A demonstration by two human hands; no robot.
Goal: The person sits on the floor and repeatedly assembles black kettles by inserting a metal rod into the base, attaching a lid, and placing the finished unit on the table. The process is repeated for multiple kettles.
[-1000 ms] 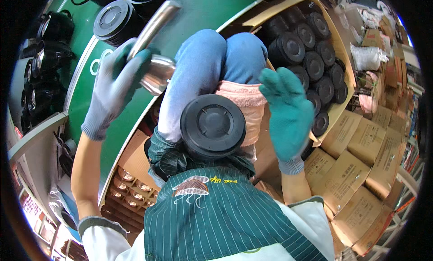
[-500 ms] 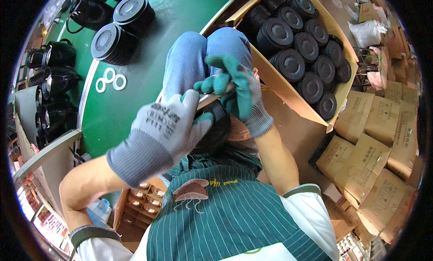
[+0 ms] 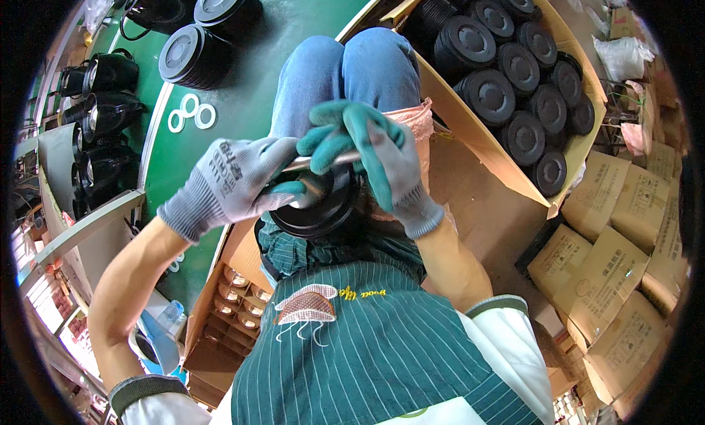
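My left hand (image 3: 242,177), in a grey glove, grips one end of a thin metallic piece (image 3: 338,160), a bar or the edge of a round part; I cannot make out which. My right hand (image 3: 371,149), in a grey glove with green-coated palm and fingers, is closed around its other end. Just below the hands, a black round vessel (image 3: 312,218) with a wide ringed base rests in my lap against the apron. Its upper side is partly hidden by my hands, with a shiny silvery surface under my left fingers. Salmon-coloured cloth (image 3: 415,124) lies beside my right hand.
On the green table (image 3: 242,80) are stacks of black round discs (image 3: 181,54) and white rings (image 3: 205,116). Black jugs (image 3: 110,116) line the left. A carton (image 3: 554,197) of black discs stands right, near closed boxes (image 3: 602,278). A divided carton (image 3: 220,315) holds silvery round pieces.
My left hand has moved left and up, leaving more of the black vessel in view. My right hand's fingers have shifted leftward along the metallic piece. The view has shifted slightly.
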